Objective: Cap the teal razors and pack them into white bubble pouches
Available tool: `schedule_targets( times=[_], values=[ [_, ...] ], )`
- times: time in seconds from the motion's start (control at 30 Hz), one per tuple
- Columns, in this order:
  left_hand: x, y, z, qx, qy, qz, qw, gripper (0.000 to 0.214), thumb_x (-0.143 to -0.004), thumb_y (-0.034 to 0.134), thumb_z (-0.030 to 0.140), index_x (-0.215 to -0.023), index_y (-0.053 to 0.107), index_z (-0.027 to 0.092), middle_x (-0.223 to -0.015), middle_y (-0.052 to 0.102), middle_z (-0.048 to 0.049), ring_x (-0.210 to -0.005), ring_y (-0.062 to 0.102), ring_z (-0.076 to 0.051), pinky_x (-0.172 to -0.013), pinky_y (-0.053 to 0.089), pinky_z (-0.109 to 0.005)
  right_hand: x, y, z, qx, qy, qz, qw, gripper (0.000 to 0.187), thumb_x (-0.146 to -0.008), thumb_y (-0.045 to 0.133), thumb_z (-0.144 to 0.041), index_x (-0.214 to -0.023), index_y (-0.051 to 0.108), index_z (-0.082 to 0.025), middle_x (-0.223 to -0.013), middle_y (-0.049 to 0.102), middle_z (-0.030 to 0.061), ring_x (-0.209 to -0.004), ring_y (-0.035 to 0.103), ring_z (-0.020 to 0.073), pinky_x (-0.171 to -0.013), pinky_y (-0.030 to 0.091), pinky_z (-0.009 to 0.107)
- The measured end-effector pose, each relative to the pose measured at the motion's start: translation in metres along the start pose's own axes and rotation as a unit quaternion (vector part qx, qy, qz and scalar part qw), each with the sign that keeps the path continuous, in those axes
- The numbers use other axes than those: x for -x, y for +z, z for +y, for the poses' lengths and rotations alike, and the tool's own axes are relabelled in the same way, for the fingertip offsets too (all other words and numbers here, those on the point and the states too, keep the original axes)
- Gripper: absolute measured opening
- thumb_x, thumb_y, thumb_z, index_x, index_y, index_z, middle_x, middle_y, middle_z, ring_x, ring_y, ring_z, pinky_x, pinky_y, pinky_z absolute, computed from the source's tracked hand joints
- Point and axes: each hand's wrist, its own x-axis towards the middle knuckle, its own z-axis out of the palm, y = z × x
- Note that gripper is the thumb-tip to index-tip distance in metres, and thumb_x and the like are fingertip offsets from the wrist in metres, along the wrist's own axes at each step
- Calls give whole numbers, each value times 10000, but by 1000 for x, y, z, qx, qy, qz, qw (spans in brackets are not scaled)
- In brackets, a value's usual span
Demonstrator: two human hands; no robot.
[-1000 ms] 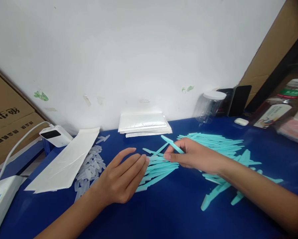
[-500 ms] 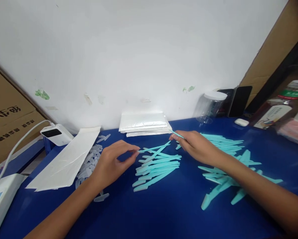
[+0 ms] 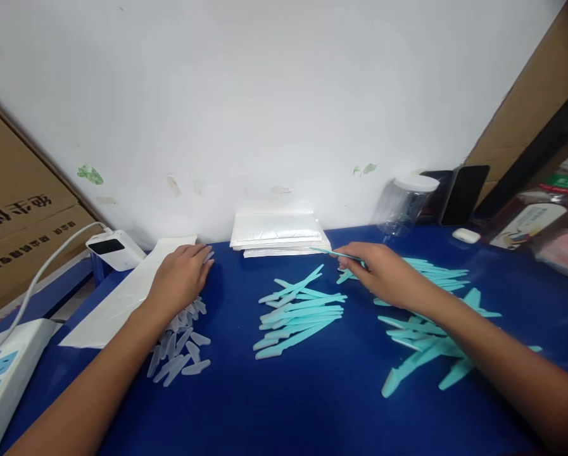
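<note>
Head view is showing the right hand (image 3: pixel 383 273) pinching one slim teal plastic stick (image 3: pixel 332 253) between thumb and fingertips. It's holding the stick just off the blue desk (image 3: pixel 312 405) near the back edge, with the free end pointing toward the stack of white foil pouches (image 3: pixel 278 229) sitting against the wall. The left hand (image 3: pixel 182 278) is lying palm down, fingers loosely together, on the far end of the pile of small translucent plastic caps (image 3: pixel 179 354) toward the desk's left edge, right beside a long white paper sleeve (image 3: pixel 122 297). I can't tell whether it's gripping a cap underneath. A tidy bunch of teal sticks (image 3: pixel 297 313) is lying mid-desk between the hands, and a messier heap of teal sticks (image 3: pixel 430 329) is spreading out under the right forearm. Just guessing here, but that stick is looking feather-light, thin and a bit bendy, and smooth enough to be slipping out of a loose pinch. So gripping it by the wider end rather than the narrow tip is looking like the safer bet.
</note>
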Motion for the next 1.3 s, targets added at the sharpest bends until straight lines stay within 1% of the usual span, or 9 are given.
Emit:
schedule_targets(
  times=[0.17,0.3,0.47,0.63,0.73,0.97,1.13,1.23,1.3],
  values=[
    [-2,11,-9,23,22,-32,999,481,-1051,448,340,-1265,802,93,-1229,805,-214,-1165,724,-432,-1009,561,-583,0,1,0,3,-5,8,1000,310,-1082,472,-329,-1016,755,-220,-987,779,77,-847,692,248,-714,449,346],
    [-3,4,8,63,52,-34,996,411,-1035,490,320,-1166,845,157,-1145,834,-156,-1056,762,-357,-947,591,-500,0,1,-4,-5,2,12,1000,307,-1078,481,-327,-1044,766,-218,-982,780,79,-844,692,248,-712,441,344],
    [0,3,35,111,78,-19,991,354,-1031,554,322,-1193,834,178,-1201,832,-114,-1131,742,-330,-1009,579,-494,-2,2,-5,-15,3,11,1000,316,-1087,467,-324,-1024,756,-213,-968,770,68,-849,690,240,-735,451,346],
    [4,5,45,247,49,0,968,351,-983,706,513,-1155,843,239,-1163,841,-79,-1115,744,-307,-972,596,-464,-1,3,-6,-16,-4,3,1000,301,-1086,472,-310,-959,728,-214,-961,761,58,-865,692,233,-750,457,339],
    [5,6,47,302,21,-3,953,306,-960,738,501,-1095,845,249,-1118,842,-80,-1067,758,-315,-938,596,-472,-1,3,-7,-17,-7,4,1000,295,-1086,475,-310,-948,720,-218,-964,763,57,-866,695,234,-751,458,338],
    [3,7,50,357,4,-18,934,323,-978,708,377,-1278,733,259,-1047,839,-41,-979,789,-256,-892,612,-403,-1,4,-6,-48,-19,-8,999,338,-1111,457,-377,-968,718,-218,-972,775,72,-885,708,250,-768,472,350],
    [6,3,59,411,-4,-36,911,316,-987,702,351,-1294,713,278,-1049,803,-36,-979,762,-230,-908,611,-389,2,5,-13,-93,-36,-44,994,447,-1129,441,-481,-858,686,-223,-838,740,46,-712,633,204,-681,434,328],
    [11,-5,74,457,-7,-30,889,343,-1005,696,372,-1337,689,284,-1063,774,-39,-945,759,-216,-847,620,-357,5,7,-20,-141,-7,-73,987,361,-1113,485,-520,-1023,699,-243,-843,745,13,-626,578,169,-597,397,300],
    [14,-11,87,500,-7,-28,865,361,-1009,702,381,-1355,675,283,-1056,760,-36,-919,762,-208,-837,624,-349,6,8,-25,-172,2,-77,982,308,-1094,538,-523,-1118,681,-251,-877,768,10,-664,622,170,-598,407,293]
  ],
)
